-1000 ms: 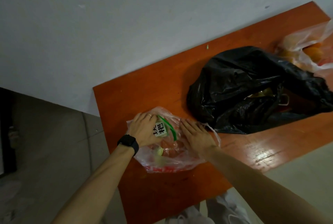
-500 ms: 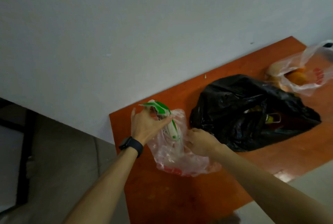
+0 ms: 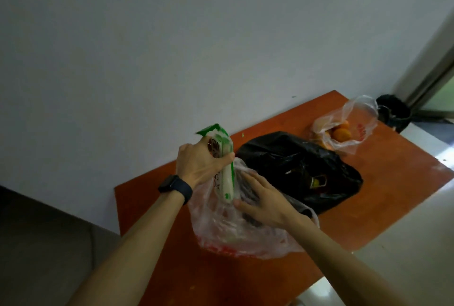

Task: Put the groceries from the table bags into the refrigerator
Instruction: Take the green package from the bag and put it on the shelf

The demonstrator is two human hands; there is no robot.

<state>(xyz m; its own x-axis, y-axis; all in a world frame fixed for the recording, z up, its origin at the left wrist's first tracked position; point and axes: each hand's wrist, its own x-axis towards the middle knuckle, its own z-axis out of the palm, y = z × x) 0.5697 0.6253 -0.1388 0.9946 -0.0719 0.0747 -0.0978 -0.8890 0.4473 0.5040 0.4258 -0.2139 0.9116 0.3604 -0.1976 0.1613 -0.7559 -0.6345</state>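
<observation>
Where the orange worktop (image 3: 368,207) meets the wall (image 3: 172,35), a black bag (image 3: 282,155) slumps mid-surface; a clear bag (image 3: 233,237) lies nearer, touching it; a smaller bag of oranges (image 3: 356,123) sits apart at the far end; the left hand (image 3: 201,165) grips a green-and-white packet (image 3: 227,177) upright, its lower end inside the clear bag; the right hand (image 3: 262,202), fingers straight, rests flat on that bag.

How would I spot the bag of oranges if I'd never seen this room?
Find the reddish table against the wall. At its far right corner, beyond the black bag, lies a clear bag. Alone among the three bags, it shows round oranges inside.
</observation>
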